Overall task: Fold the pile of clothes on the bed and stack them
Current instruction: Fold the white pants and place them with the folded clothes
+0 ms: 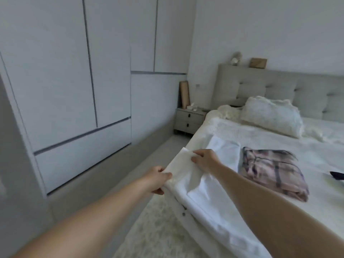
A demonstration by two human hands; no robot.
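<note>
At the bed's point(260, 135) near edge, both my arms reach forward; my left hand point(156, 180) and right hand point(203, 159) each pinch the white garment point(188, 175), beside the folded plaid piece point(271, 170).

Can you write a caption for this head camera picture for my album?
Both hands, left hand and right hand, pinch a white cloth garment beside a folded pink plaid garment on the white bed.
</note>
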